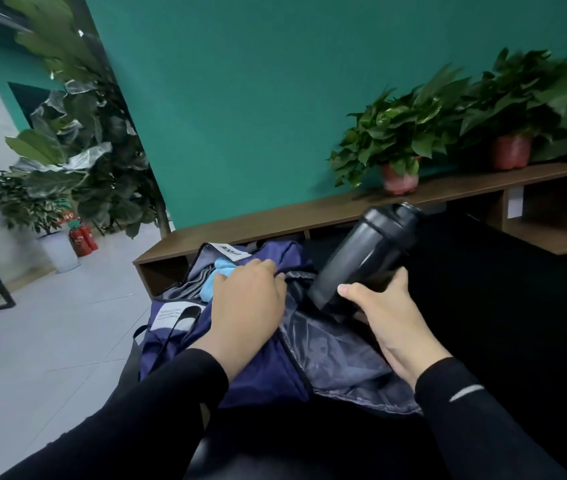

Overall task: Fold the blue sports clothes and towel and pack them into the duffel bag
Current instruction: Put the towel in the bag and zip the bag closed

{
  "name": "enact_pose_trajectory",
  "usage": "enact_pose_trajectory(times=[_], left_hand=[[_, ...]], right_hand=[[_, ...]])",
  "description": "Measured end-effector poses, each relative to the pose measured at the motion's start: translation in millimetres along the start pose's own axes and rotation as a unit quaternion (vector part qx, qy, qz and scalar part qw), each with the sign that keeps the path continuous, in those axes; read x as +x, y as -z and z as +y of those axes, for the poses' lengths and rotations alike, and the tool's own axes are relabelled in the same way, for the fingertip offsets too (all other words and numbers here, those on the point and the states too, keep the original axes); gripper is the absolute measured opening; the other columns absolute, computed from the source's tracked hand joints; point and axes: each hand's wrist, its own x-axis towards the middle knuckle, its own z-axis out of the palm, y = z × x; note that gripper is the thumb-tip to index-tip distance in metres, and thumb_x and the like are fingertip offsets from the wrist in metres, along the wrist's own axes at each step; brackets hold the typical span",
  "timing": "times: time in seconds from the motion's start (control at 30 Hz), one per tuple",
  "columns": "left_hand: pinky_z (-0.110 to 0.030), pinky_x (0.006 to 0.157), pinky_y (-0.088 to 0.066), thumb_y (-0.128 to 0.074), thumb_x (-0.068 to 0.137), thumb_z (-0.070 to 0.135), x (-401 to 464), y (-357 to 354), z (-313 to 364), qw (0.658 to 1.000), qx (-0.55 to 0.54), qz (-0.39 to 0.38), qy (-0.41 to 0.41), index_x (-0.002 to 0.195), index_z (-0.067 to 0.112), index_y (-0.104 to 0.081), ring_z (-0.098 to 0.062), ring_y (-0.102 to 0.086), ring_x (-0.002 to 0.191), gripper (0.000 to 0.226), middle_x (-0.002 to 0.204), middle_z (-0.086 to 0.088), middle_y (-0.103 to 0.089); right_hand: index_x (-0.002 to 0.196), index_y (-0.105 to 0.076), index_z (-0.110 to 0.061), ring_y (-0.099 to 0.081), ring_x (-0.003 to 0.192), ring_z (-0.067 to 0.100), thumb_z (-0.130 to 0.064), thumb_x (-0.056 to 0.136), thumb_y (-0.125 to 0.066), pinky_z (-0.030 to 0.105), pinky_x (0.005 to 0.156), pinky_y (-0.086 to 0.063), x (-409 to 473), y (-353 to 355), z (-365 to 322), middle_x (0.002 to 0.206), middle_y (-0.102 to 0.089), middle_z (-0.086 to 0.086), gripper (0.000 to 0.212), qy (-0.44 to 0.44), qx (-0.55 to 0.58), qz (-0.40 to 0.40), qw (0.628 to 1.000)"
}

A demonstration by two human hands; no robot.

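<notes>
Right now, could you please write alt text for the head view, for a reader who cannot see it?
The right hand holds a black bottle tilted into an open navy bag, while the left hand grips the bag's edge. Light blue cloth shows inside.

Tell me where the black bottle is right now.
In the head view, right of centre: the black bottle is tilted, its base entering the open duffel bag, gripped by the right hand.

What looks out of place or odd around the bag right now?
One thing: the right hand grips a black bottle, tilted, bottom end at the open duffel bag. It is neither clothes nor towel. The left hand holds the bag's edge; light blue cloth lies inside.
</notes>
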Motion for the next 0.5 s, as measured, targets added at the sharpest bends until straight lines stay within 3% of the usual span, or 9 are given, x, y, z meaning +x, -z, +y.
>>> enact_pose_trajectory(times=[0.07,0.17,0.23,0.33,0.5], left_hand=[[-0.041,0.086,-0.037,-0.042,0.099,0.037,-0.5,-3.5,3.1,1.0,0.019,0.006,-0.003,0.084,0.021,-0.048,-0.028,-0.061,0.094,0.022,0.095,0.002,-0.063],[-0.042,0.083,-0.036,-0.05,0.09,0.047,-2.4,-14.0,14.3,0.997,0.062,-0.023,-0.029,0.091,0.023,-0.046,-0.027,-0.062,0.092,0.024,0.093,0.002,-0.061],[-0.042,0.082,-0.035,-0.055,0.087,0.048,-3.1,-21.0,20.7,0.992,0.106,-0.051,-0.054,0.098,0.025,-0.049,-0.027,-0.062,0.097,0.026,0.098,0.003,-0.062],[-0.041,0.079,-0.029,-0.052,0.092,0.033,-2.3,-28.2,23.5,0.987,0.133,-0.062,-0.069,0.097,0.024,-0.056,-0.027,-0.06,0.099,0.011,0.099,0.003,-0.061],[-0.042,0.087,-0.039,-0.045,0.097,0.03,18.4,-17.2,18.2,1.0,0.012,-0.013,-0.008,0.092,0.024,-0.058,-0.031,-0.063,0.1,0.014,0.099,-0.001,-0.067]], right_hand=[[0.133,-0.034,-0.034,-0.061,0.109,0.014,-0.02,0.075,-0.081,0.029,0.086,-0.048,-0.3,4.2,-1.9,0.123,-0.058,-0.005,0.076,0.019,-0.145,-0.003,0.989],[0.147,-0.02,-0.037,-0.051,0.118,0.019,-0.019,0.073,-0.079,0.029,0.095,-0.041,-1.9,7.5,9.3,0.133,-0.038,-0.003,0.097,0.01,-0.327,-0.077,0.942],[0.146,-0.023,-0.037,-0.05,0.116,0.017,-0.025,0.073,-0.082,0.028,0.097,-0.041,-1.4,6.9,15.3,0.137,-0.038,-0.002,0.095,-0.001,-0.333,-0.098,0.938],[0.134,-0.037,-0.036,-0.049,0.118,0.009,-0.045,0.07,-0.087,0.024,0.096,-0.038,0.0,4.6,10.3,0.13,-0.046,-0.009,0.082,0.032,-0.304,-0.072,0.949],[0.139,-0.027,-0.041,-0.054,0.107,0.01,-0.05,0.072,-0.085,0.027,0.087,-0.041,0.3,8.1,2.8,0.115,-0.054,-0.016,0.089,0.06,-0.311,-0.026,0.948]])
